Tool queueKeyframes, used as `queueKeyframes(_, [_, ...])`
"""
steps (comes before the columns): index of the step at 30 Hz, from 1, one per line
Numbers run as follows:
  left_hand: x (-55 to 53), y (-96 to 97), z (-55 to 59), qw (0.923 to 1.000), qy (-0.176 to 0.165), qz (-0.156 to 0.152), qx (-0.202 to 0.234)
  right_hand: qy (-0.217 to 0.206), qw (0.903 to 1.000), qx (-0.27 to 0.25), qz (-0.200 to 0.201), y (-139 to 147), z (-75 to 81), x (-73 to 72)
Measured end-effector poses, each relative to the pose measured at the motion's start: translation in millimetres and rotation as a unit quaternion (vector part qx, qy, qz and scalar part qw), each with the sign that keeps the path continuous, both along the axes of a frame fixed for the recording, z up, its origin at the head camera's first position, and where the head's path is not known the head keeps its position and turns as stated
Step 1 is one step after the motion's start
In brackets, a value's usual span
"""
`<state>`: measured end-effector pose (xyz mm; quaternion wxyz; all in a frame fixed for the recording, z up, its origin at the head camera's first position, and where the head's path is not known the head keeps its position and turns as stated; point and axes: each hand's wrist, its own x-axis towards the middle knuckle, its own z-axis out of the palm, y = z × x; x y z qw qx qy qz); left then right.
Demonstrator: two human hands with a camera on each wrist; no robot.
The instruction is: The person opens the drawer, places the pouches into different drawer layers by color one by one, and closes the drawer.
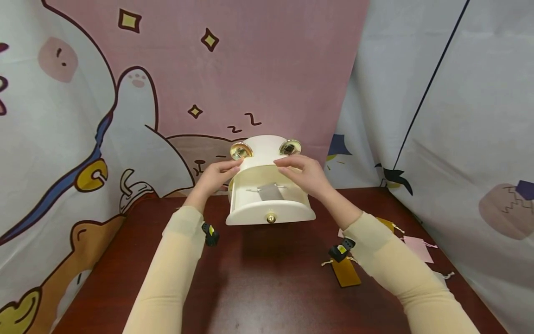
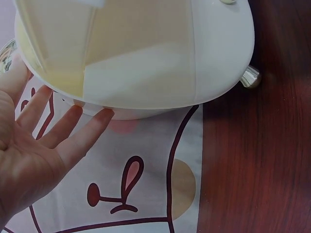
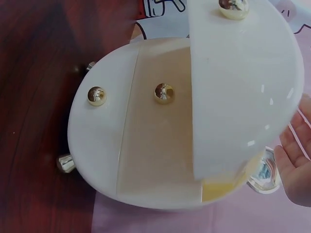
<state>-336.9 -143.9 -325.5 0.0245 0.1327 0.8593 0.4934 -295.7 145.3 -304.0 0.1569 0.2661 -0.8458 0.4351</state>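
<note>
A white rounded box [image 1: 263,146] with two gold round ornaments [image 1: 241,150] on top stands at the back of the table. Its upper drawer [image 1: 271,209] is pulled out and has a gold knob [image 1: 271,218]. A grey drawstring pouch [image 1: 270,191] lies inside it. My left hand [image 1: 214,177] is at the box's left side; in the left wrist view its extended fingertips [image 2: 103,115] touch the curved wall. At the right side, my right hand [image 1: 306,174] has relaxed fingers near the upper edge. A lower front with its own knob [image 3: 96,96] shows in the right wrist view.
Mustard pouches [image 1: 346,272], a pink pouch [image 1: 418,249] and a whitish pouch [image 1: 442,277] lie on the right of the dark red table [image 1: 267,297]. Behind the box hangs a cartoon-printed cloth [image 1: 271,69]; another cloth [image 1: 467,116] bounds the right side.
</note>
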Motion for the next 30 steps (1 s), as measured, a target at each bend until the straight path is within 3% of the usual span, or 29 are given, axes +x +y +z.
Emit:
queueKeyframes(7, [-0.5,0.2,-0.9,1.0000,0.000,-0.001,0.000,-0.010,0.9998,-0.006,0.013,25.1,-5.2,13.0])
queueKeyframes(17, [-1.2,0.1,-1.6,1.0000,0.005,0.000,-0.003,-0.010,0.9996,0.026,0.008,65.5,-20.7,31.7])
queueKeyframes(30, [-3.1,-0.4,-3.9,1.0000,-0.002,0.005,0.004,-0.059,0.9956,0.038,-0.062,112.7,-50.3,58.4])
